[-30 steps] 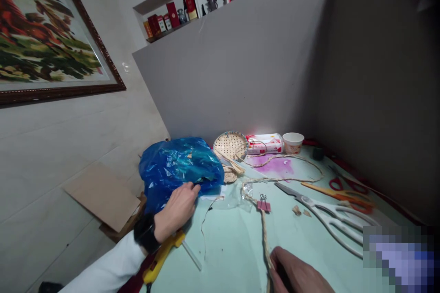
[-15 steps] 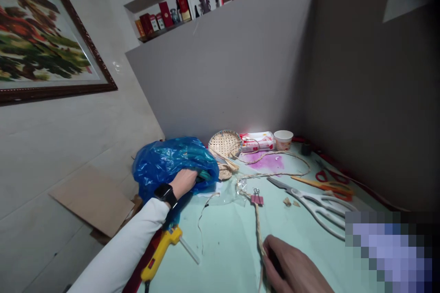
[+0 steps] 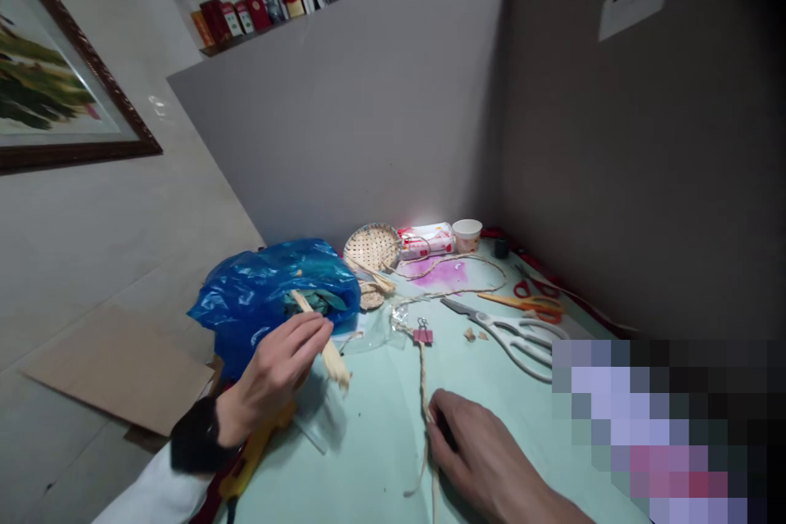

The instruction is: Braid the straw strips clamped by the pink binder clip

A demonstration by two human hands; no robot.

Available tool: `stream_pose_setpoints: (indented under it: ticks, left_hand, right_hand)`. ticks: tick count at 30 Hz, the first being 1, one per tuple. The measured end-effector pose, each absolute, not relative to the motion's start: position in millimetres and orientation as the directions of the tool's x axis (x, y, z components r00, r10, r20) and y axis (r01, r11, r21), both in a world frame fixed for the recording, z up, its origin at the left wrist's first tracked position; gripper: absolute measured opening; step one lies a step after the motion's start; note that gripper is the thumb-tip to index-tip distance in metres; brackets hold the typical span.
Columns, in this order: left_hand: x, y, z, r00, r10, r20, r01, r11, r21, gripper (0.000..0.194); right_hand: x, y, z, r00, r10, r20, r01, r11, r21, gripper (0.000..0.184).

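My left hand (image 3: pixel 286 360) is closed on a pale strip of dried plant fibre (image 3: pixel 335 362), whose frayed end sticks out below the fingers. Just behind that hand lies the blue plastic bag (image 3: pixel 261 282), its mouth showing dark green contents. My right hand (image 3: pixel 479 446) pinches a twisted straw cord (image 3: pixel 423 381) near its lower end, where two loose strands part. A pink binder clip (image 3: pixel 422 336) grips the cord farther up. From the clip the cord loops away over the table.
White-handled scissors (image 3: pixel 512 340) and orange scissors (image 3: pixel 521 303) lie at the right. A woven basket (image 3: pixel 372 247), a tissue pack (image 3: pixel 426 240) and a paper cup (image 3: pixel 467 235) stand at the back. A yellow glue gun (image 3: pixel 255 454) lies beneath my left forearm.
My left hand reached into the blue bag and came out toward me with a strip of fibre. My right hand keeps its pinch on the cord. The view has turned right.
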State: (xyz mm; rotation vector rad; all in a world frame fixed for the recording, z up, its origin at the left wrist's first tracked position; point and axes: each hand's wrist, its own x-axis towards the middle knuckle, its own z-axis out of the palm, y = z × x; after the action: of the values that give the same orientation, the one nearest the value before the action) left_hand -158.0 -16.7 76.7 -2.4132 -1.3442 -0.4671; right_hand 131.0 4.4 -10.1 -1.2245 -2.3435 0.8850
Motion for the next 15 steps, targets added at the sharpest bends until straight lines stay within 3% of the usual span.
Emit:
stream_pose_setpoints:
  ticks: [2, 5, 11, 15]
  left_hand:
    - [-140, -42, 70, 0.528, 0.664, 0.529, 0.803, -0.594, -0.055, 0.041]
    - [-107, -71, 60, 0.464, 0.702, 0.541, 0.808, -0.585, 0.066, 0.051]
    - [-72, -62, 53, 0.731, 0.496, 0.468, 0.61, -0.783, -0.124, 0.056]
    - [-66, -35, 60, 0.788, 0.4, 0.468, 0.55, -0.799, -0.244, 0.051]
  right_hand:
    - [131, 4, -10, -0.558, 0.829, 0.042, 0.604, 0.44, -0.664, 0.018]
    - [131, 3, -11, -0.544, 0.835, 0.078, 0.606, 0.455, -0.652, 0.02]
    - [131, 1, -14, -0.522, 0.849, 0.076, 0.619, 0.439, -0.651, 0.018]
    - [139, 1, -9, -0.526, 0.845, 0.098, 0.613, 0.456, -0.645, 0.017]
